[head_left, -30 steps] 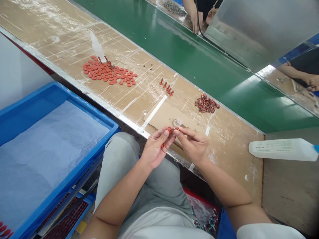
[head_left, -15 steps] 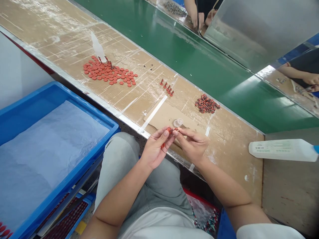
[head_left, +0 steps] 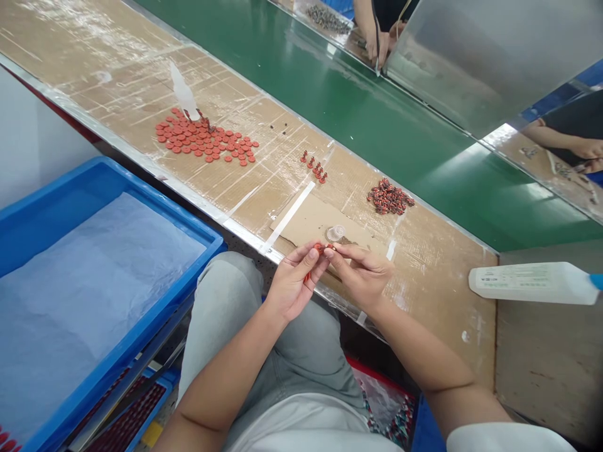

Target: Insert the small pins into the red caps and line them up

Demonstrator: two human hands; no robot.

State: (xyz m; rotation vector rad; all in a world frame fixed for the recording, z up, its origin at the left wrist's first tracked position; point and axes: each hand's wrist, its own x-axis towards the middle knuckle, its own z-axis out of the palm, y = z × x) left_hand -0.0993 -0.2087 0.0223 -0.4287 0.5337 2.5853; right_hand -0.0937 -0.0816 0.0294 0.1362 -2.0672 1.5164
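Note:
My left hand (head_left: 296, 276) is closed on a red disc (head_left: 318, 248), pinched between thumb and fingers; more red shows lower in the palm. Fingertips of my right hand (head_left: 362, 270) pinch a small dark-and-red figure (head_left: 330, 247) against that disc. Both hands meet over the table's front edge. Just beyond them a small clear cup (head_left: 335, 233) stands on a cardboard sheet (head_left: 301, 216). Several small figures on red bases (head_left: 314, 167) stand in a row farther back. A heap of loose dark-and-red figures (head_left: 390, 196) lies at the right.
Many red discs (head_left: 207, 139) are spread at the left with a white pointed bottle (head_left: 183, 91) among them. A large plastic bottle (head_left: 532, 282) lies at the right. A paper-lined blue tray (head_left: 207, 248) is at my left. Beyond the green belt (head_left: 306, 75), a co-worker's hand (head_left: 377, 47) shows.
My hands keep the same pinch, the small figure still against the disc. Across the belt, the co-worker's hand has moved slightly. The view has shifted a little.

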